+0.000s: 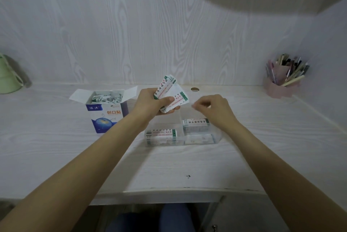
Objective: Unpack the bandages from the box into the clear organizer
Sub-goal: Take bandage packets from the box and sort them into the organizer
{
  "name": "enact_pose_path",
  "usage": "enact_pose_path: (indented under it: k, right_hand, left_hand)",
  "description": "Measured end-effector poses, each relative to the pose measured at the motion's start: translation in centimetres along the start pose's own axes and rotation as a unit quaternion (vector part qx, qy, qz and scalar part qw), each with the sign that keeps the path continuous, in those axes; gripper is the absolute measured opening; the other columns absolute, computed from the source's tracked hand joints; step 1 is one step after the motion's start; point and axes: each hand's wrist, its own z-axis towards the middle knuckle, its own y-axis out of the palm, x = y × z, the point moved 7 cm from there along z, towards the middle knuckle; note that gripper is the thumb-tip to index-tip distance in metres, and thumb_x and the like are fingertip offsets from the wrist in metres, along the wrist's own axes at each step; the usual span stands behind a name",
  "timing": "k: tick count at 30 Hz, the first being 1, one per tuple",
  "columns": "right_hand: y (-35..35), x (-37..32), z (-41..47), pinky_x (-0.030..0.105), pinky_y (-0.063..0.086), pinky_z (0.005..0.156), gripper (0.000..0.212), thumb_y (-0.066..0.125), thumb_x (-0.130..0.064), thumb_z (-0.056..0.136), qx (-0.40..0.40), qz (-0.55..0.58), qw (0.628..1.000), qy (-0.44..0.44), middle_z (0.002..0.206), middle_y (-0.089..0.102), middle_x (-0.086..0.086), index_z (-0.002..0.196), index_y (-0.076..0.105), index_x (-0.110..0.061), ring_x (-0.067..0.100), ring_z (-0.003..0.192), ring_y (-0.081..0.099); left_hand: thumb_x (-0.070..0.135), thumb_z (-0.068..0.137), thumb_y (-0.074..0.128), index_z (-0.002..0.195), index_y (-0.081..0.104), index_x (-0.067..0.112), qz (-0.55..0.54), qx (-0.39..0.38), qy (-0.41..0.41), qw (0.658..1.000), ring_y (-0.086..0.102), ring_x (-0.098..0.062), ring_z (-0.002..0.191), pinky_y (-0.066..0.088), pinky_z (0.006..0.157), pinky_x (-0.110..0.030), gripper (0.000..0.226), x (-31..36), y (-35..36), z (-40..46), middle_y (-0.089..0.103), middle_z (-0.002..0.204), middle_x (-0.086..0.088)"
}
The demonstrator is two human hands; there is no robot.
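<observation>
Desk layout, seen from the head camera

The box (106,111) stood on the desk (56,147), left of the organizer (181,132), which held bandage stacks (161,135). Above the organizer, the left hand (152,103) held bandages (169,93), the right hand (212,107) beside it. A pen cup (281,83) stood far right, against the wall (150,34).

The box (107,113) stands upright on the desk at left of centre — blue and white, red lettering on its front, a globe picture below. Its top flaps are folded open and it is packed with loose white-and-green bandage wrappers. Just right of it, a fan of bandages (170,93) is held above the desk — white strips with green ends and red print, tilted up toward the far wall. The clear organizer (181,132) lies near and right of the box; two of its compartments hold stacked bandages lying flat.
</observation>
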Motion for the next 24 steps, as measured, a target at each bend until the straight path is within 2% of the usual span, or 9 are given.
enact_pose_path:
  k: [2,3,5,8,13,19,22,24]
  right_hand:
    - [-0.5,-0.5,-0.1,0.02,0.047,0.065,0.022,0.062,-0.032,0.089,0.013,0.184,0.982,0.046,0.08,0.07,-0.001,0.088,0.073,-0.013,0.009,0.07,0.062]
    - [-0.3,-0.8,-0.2,0.019,0.049,0.063,0.02,0.064,-0.03,0.088,-0.002,0.236,0.97,0.06,0.079,0.07,0.002,0.09,0.072,-0.012,0.009,0.066,0.062]
    - [0.2,-1.2,-0.4,0.018,0.052,0.061,0.016,0.071,-0.017,0.083,-0.024,0.286,0.955,0.074,0.075,0.068,0.006,0.094,0.069,-0.005,0.009,0.061,0.063]
    - [0.5,-0.9,-0.6,0.016,0.053,0.059,0.02,0.074,-0.002,0.077,-0.024,0.336,0.936,0.105,0.073,0.067,0.011,0.095,0.067,0.001,0.01,0.056,0.065]
    - [0.3,-0.4,-1.1,0.019,0.056,0.059,0.021,0.074,-0.001,0.077,-0.022,0.315,0.94,0.126,0.068,0.068,0.01,0.097,0.066,-0.003,0.011,0.053,0.064]
    - [-0.4,0.4,-1.0,0.014,0.053,0.056,0.018,0.072,-0.001,0.08,-0.014,0.281,0.951,0.128,0.069,0.066,0.01,0.097,0.066,0.001,0.004,0.047,0.059]
    - [-0.7,1.8,-1.0,0.014,0.053,0.057,0.016,0.069,0.0,0.083,-0.006,0.25,0.957,0.147,0.068,0.064,0.01,0.098,0.068,0.0,0.005,0.048,0.058]
    - [-1.0,2.7,-0.9,0.012,0.05,0.055,0.01,0.068,-0.002,0.083,0.011,0.167,0.974,0.152,0.065,0.064,0.005,0.091,0.071,-0.007,0.005,0.05,0.059]
  left_hand:
    - [-0.001,0.085,0.064,0.108,0.06,0.001,-0.004,0.0,-0.002,1.0,0.073,-0.021,0.072,0.058,0.061,-0.024,0.023,0.0,0.1,0.0,0.071,0.09,-0.01]
    - [-0.001,0.084,0.066,0.107,0.06,0.002,-0.001,-0.001,-0.003,1.0,0.072,-0.021,0.074,0.058,0.061,-0.025,0.024,-0.1,0.3,0.0,0.07,0.09,-0.01]
    - [-0.001,0.081,0.069,0.104,0.062,0.002,0.0,-0.003,-0.007,1.0,0.071,-0.021,0.077,0.058,0.062,-0.026,0.025,-0.1,0.6,0.0,0.07,0.092,-0.01]
    - [0.0,0.079,0.071,0.093,0.064,0.006,-0.013,-0.001,-0.014,1.0,0.07,-0.018,0.073,0.059,0.059,-0.026,0.017,-0.2,0.8,0.0,0.07,0.088,-0.009]
    - [0.001,0.08,0.07,0.088,0.064,0.007,-0.008,0.002,-0.015,1.0,0.071,-0.016,0.069,0.058,0.056,-0.024,0.012,-0.3,0.8,0.0,0.07,0.084,-0.009]
    - [0.001,0.081,0.07,0.089,0.062,0.01,-0.005,0.022,-0.004,1.0,0.069,-0.014,0.069,0.058,0.056,-0.023,0.014,0.0,0.9,0.0,0.068,0.084,-0.006]
    - [0.0,0.083,0.067,0.104,0.061,0.007,-0.028,0.031,0.001,0.999,0.071,-0.015,0.069,0.058,0.058,-0.023,0.023,-0.1,0.2,-0.1,0.067,0.092,-0.003]
    - [0.0,0.084,0.066,0.116,0.058,0.004,-0.026,0.037,-0.001,0.999,0.072,-0.018,0.071,0.057,0.059,-0.022,0.033,-0.3,-0.3,-0.1,0.066,0.102,-0.007]
